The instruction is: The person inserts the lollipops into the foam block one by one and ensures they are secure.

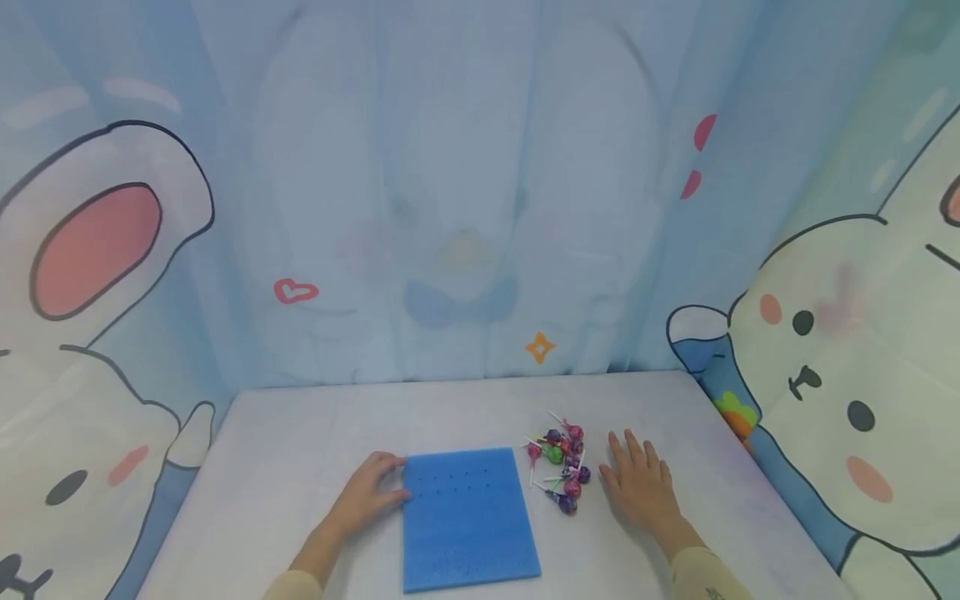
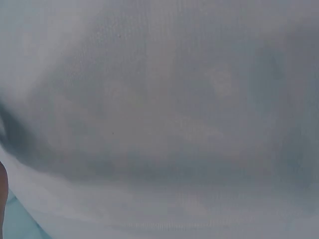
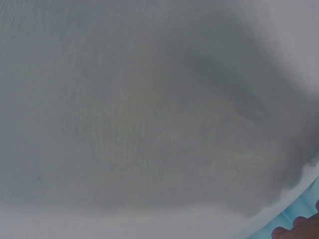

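A blue foam board (image 1: 472,533) with two rows of small holes near its far side lies flat on the table. My left hand (image 1: 367,492) touches the board's left edge, with thumb and fingertips spread apart along it. Just right of the board is a loose pile of several wrapped lollipops (image 1: 572,489), pink, purple and green, their white sticks pointing various ways. To the right of the pile my right hand (image 1: 641,487) rests on the table, palm down, fingers spread, holding nothing. The wrist views show mostly tabletop and shadow, with bits of fingers (image 3: 299,229) at a corner.
A pale cloth covers the table (image 1: 315,425). Behind it hangs a light blue curtain (image 1: 465,183) with cartoon rabbits on both sides, reaching down to the table's back edge.
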Action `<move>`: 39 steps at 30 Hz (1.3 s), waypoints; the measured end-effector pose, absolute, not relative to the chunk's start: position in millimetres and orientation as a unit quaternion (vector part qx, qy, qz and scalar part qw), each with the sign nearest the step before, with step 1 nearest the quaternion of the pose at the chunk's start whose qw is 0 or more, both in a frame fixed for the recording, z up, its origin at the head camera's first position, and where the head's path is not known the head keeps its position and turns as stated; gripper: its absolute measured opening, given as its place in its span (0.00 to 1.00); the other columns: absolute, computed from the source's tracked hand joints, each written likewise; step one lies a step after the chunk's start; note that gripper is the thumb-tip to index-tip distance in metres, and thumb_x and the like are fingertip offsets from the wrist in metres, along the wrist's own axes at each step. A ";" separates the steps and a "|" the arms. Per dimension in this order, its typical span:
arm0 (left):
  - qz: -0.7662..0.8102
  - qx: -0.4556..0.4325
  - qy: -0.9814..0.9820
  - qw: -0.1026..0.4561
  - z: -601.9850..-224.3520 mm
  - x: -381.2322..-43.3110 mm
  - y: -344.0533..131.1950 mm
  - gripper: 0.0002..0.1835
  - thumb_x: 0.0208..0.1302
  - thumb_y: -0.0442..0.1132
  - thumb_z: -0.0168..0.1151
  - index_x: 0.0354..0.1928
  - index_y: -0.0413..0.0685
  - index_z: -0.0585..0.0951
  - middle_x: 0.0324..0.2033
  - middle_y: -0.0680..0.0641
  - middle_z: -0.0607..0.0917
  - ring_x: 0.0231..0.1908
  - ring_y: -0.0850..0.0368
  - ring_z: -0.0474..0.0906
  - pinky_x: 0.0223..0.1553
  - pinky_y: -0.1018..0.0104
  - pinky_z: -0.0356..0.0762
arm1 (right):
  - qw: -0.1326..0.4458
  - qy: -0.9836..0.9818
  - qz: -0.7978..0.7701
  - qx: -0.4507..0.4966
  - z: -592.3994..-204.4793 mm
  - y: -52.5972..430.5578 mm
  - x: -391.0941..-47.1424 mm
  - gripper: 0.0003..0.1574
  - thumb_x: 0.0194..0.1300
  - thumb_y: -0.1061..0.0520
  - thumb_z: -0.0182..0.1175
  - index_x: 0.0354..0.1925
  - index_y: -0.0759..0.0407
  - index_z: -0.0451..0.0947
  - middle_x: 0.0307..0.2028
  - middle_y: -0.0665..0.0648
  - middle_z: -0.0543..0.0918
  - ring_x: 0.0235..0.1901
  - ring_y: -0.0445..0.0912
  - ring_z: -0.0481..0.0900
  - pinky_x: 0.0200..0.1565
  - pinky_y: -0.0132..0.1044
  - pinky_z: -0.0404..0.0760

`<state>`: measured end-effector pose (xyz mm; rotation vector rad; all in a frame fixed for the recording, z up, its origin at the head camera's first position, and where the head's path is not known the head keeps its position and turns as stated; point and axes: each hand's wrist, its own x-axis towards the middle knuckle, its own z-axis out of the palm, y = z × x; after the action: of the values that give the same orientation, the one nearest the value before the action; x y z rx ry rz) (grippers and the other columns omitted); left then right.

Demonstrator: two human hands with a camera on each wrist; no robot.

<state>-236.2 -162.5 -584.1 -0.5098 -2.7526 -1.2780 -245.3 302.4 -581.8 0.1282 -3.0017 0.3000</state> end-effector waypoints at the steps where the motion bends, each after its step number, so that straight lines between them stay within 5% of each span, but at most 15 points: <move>1: -0.418 -0.166 -0.892 0.033 -584.9 -235.4 -162.1 0.27 0.55 0.46 0.73 0.55 0.44 0.80 0.50 0.47 0.79 0.54 0.46 0.76 0.61 0.46 0.71 | 0.065 -0.992 0.099 0.044 -581.8 302.2 -244.9 0.40 0.75 0.44 0.47 0.73 0.64 0.53 0.71 0.73 0.52 0.68 0.75 0.47 0.63 0.76 0.49; 20: -0.425 -0.187 -0.885 0.038 -587.8 -236.0 -159.8 0.25 0.54 0.45 0.74 0.53 0.42 0.81 0.49 0.47 0.80 0.54 0.46 0.76 0.62 0.48 0.70 | 0.090 -0.970 0.208 0.085 -584.9 300.5 -242.1 0.30 0.65 0.56 0.61 0.62 0.65 0.68 0.55 0.65 0.76 0.59 0.62 0.68 0.60 0.64 0.67; 39: -0.427 -0.187 -0.884 0.033 -583.6 -232.0 -159.7 0.24 0.56 0.43 0.73 0.54 0.42 0.80 0.51 0.46 0.80 0.56 0.45 0.75 0.63 0.47 0.69 | 0.019 -0.959 0.275 0.072 -590.0 291.0 -242.7 0.33 0.63 0.50 0.65 0.62 0.63 0.70 0.54 0.62 0.78 0.54 0.58 0.74 0.58 0.59 0.73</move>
<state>-232.0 -159.7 -583.6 -0.5744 -2.7204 -1.3153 -242.7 291.0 -590.0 0.2231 -2.9760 0.8539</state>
